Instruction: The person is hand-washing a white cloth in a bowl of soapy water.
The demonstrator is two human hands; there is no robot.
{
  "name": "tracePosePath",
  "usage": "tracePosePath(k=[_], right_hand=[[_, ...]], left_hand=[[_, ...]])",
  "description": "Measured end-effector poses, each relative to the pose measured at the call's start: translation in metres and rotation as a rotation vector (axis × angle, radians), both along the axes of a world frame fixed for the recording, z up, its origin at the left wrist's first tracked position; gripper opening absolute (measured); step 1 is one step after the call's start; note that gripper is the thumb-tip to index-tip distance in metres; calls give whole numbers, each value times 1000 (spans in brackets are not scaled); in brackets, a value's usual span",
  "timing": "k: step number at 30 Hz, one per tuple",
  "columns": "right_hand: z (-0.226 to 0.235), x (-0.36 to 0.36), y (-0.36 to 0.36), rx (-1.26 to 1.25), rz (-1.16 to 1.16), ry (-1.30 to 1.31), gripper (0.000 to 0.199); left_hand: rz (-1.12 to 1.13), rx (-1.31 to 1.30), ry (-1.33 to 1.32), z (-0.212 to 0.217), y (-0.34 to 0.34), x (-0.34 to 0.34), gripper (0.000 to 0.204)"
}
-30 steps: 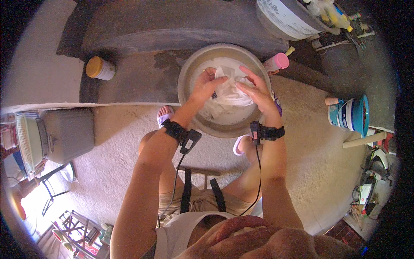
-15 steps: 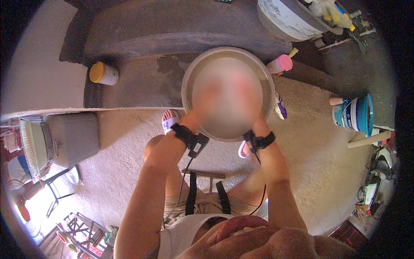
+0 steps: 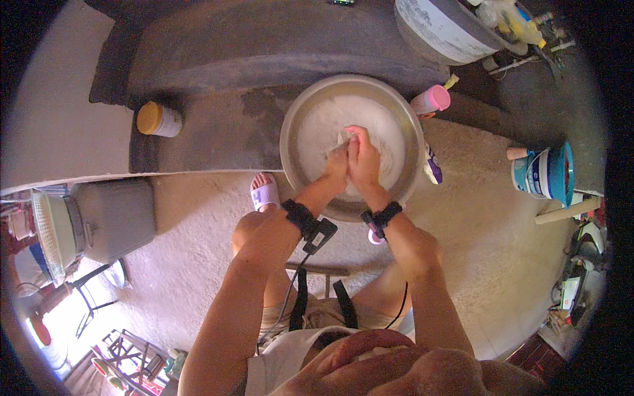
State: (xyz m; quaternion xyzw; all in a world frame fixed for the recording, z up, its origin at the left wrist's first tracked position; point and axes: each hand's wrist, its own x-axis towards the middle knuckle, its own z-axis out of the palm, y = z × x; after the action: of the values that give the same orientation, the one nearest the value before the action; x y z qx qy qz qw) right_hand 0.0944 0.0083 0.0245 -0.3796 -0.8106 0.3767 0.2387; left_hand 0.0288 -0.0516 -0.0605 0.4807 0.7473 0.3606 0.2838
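Note:
A wide metal basin [image 3: 288, 138] holds white, foamy-looking water [image 3: 317, 129]. Over its middle, my left hand [image 3: 337, 163] and my right hand [image 3: 364, 157] are pressed together, fingers closed around a wet, pale cloth [image 3: 342, 137]. Some of the cloth shows above and between the hands; the rest is hidden by them or lies in the white water. Both wrists wear black straps, and a small black box [image 3: 321, 234] sits at the left one.
A yellow-lidded tub [image 3: 158, 120] stands left on a dark ledge; a pink-topped container [image 3: 432, 99] is right of the basin. A purple-and-white packet [image 3: 432, 165] lies beside it. Farther right stands a blue bucket [image 3: 541, 173]. A grey bin [image 3: 112, 221] is at left, a large vat [image 3: 442, 30] at upper right.
My hands, apart in the basin and blurred before, have come together near its middle with the cloth between them. The blur over the basin is gone.

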Motion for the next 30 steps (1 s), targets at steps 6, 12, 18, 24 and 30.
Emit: tracePosePath(k=[6,12,18,24,30], right_hand=[[5,6,8,22,123,122,26],[0,1,-8,42,31,137,22],[5,12,26,32,-116,-56,19],[11,3,-4,147,24,205,21],[-1,27,54,69,-172,-11,18]], left_hand=[[126,46,-391,4,9,22,33],[48,23,-306,9,0,12,33],[-48,-92,8,39,15,18,29],[404,140,-1552,9,7,11,32],[283,50,-1063,86,30,26,38]])
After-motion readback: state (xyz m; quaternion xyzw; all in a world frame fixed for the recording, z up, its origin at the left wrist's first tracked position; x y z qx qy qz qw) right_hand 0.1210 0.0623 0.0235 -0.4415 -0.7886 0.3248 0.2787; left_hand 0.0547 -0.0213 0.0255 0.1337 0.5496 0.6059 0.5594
